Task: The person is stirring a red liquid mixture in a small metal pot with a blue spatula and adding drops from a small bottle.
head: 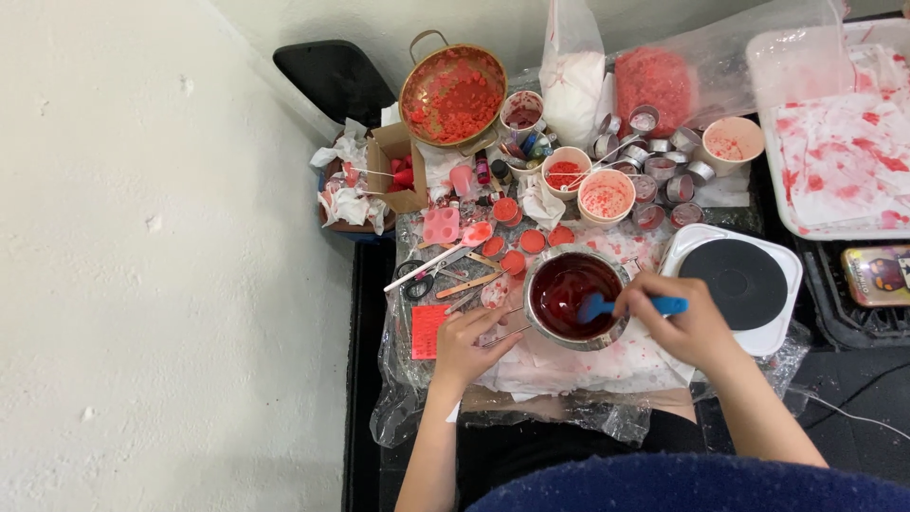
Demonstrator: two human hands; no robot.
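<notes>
Right hand (690,322) closed round blue spatula (626,306), blade in red liquid of metal bowl (575,298) at table centre; left hand (466,341) at bowl's 9 o'clock, fingers loosely curled on thin metal rod, bowl itself unheld; vigorous stirring could tip bowl, spilling liquid toward hotplate (735,282) at 3 o'clock; small filled cups (513,262) at 10 o'clock could be knocked.

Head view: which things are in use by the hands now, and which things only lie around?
In use:
right hand
blue spatula
metal bowl of dark red liquid
left hand

Lying about:
scissors
hot plate
pan of red bits
paper cups
</notes>
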